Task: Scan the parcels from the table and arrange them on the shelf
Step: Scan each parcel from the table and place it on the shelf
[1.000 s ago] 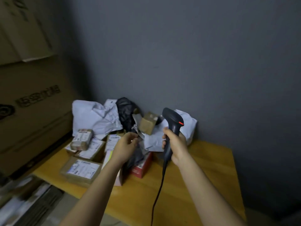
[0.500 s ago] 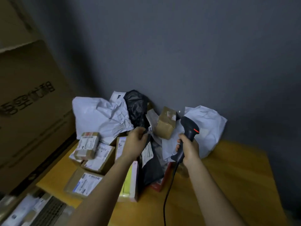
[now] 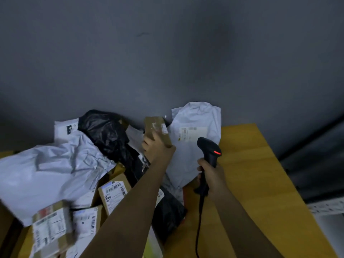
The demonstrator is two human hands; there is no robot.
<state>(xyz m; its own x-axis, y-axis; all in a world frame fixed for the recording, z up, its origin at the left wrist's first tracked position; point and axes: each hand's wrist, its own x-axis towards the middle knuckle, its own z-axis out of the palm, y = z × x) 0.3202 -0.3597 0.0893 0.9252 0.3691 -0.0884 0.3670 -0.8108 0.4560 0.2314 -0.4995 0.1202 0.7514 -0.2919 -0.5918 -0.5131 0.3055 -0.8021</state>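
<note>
Left hand (image 3: 157,148), at the centre of the frame, is closed around the lower end of a small brown cardboard box (image 3: 157,131), with the fingers wrapped on its left side and the thumb at its right corner. The box is tilted, bears clear tape and a pale label on its upper face, and is seen against the grey wall above the pile. The left forearm is stretched up from the lower middle of the frame. Just to the right, the right hand (image 3: 212,178) is wrapped round the grip of a black barcode scanner (image 3: 209,155), which is held upright with a red light showing on its head; its cable (image 3: 199,226) hangs down to the lower edge. Between and behind the hands a white poly mailer (image 3: 193,146) with a printed label is propped. A black bag (image 3: 106,133), a large crumpled white mailer (image 3: 50,174) and labelled cardboard parcels (image 3: 113,192) are heaped at the left on the yellow table (image 3: 260,183).
</note>
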